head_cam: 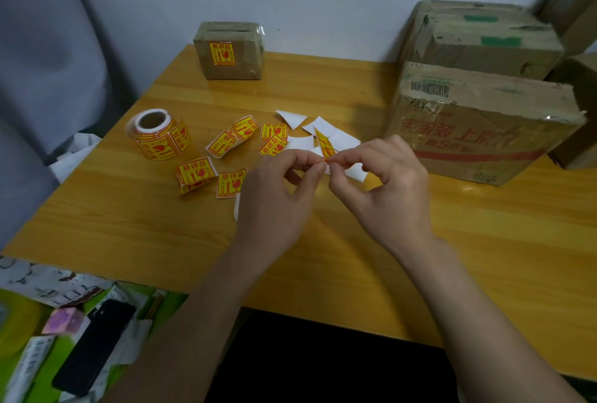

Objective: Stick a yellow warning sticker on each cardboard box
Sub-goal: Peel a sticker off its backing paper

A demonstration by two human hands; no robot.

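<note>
Over the middle of the wooden table (129, 218), my left hand (277, 195) and my right hand (378, 186) meet fingertip to fingertip and pinch one yellow warning sticker (324, 145) that stands up between them. Several loose yellow stickers (231, 182) lie to the left of my hands, beside a sticker roll (158, 134). A small cardboard box (229, 50) at the back carries a yellow sticker on its front. A large flat cardboard box (481, 121) with red print lies at the right, another box (481, 37) behind it.
White backing papers (339, 137) are scattered behind my hands. More cardboard boxes (575, 5) are stacked at the far right edge. A black phone (93, 347), a pink item and papers lie on a green surface below the table's left front corner. A grey cloth hangs at left.
</note>
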